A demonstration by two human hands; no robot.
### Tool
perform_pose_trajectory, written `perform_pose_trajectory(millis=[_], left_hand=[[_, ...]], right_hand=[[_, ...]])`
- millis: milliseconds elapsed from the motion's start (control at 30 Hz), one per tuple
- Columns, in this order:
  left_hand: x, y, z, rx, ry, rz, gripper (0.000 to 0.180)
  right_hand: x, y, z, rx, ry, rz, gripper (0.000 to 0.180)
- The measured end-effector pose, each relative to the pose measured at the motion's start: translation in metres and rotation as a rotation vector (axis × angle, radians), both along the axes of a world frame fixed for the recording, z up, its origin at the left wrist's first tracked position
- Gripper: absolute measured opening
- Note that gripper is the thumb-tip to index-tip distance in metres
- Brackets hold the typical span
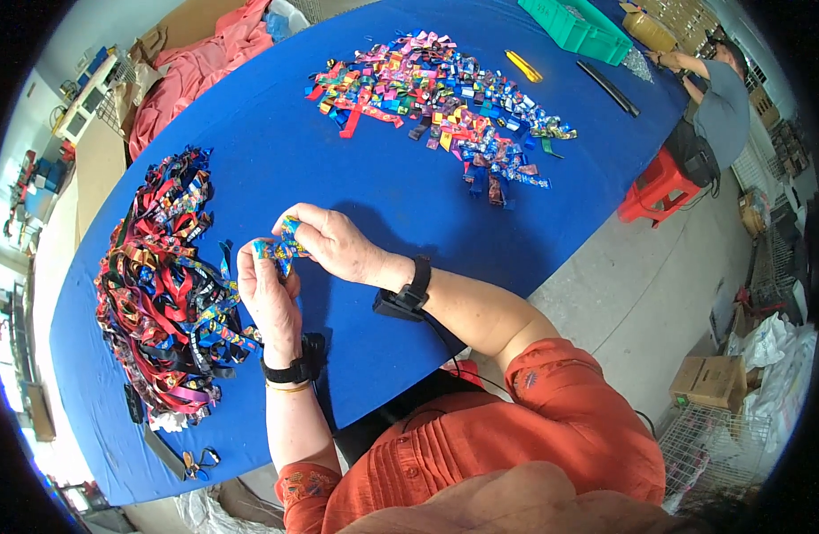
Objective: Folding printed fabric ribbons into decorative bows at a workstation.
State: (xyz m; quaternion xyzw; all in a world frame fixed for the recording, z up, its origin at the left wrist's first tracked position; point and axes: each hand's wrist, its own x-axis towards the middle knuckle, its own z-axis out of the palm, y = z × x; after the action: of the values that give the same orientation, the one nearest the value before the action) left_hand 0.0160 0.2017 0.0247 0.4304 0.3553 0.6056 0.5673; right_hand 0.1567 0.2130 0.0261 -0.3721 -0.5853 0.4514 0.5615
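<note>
Both hands meet over the blue table (383, 205) and pinch one small folded ribbon bow (283, 247), patterned blue, yellow and red. My left hand (267, 294) grips its lower part from the left. My right hand (334, 242) holds its upper right end with fingertips curled. Each wrist wears a black band. A big heap of loose multicoloured ribbon strips (165, 294) lies just left of my left hand. Across the table, a spread of finished folded bows (445, 98) lies beyond my right hand.
A green crate (579, 27), a yellow knife (523, 66) and a black bar (608, 87) lie at the far edge. Another person (717, 98) sits at the far right by a red stool (654, 187). Pink cloth (196, 71) drapes far left. Cardboard boxes (712, 381) and wire cages stand on the floor.
</note>
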Motion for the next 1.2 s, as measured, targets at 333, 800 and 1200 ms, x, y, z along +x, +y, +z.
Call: perform_pose_trajectory(millis=[333, 800, 1200], left_hand=[[0.0, 0.001, -0.001, -0.021, -0.013, -0.019, 0.014], [0.001, 0.0, 0.001, -0.054, -0.033, 0.007, 0.021], [0.004, -0.006, 0.007, -0.155, -0.145, 0.041, 0.022]], right_hand=[[0.004, 0.004, -0.004, -0.025, 0.043, 0.082, 0.017], [0.001, -0.003, -0.001, -0.005, -0.024, 0.021, 0.029], [-0.004, -0.008, 0.003, 0.076, -0.165, -0.16, 0.024]])
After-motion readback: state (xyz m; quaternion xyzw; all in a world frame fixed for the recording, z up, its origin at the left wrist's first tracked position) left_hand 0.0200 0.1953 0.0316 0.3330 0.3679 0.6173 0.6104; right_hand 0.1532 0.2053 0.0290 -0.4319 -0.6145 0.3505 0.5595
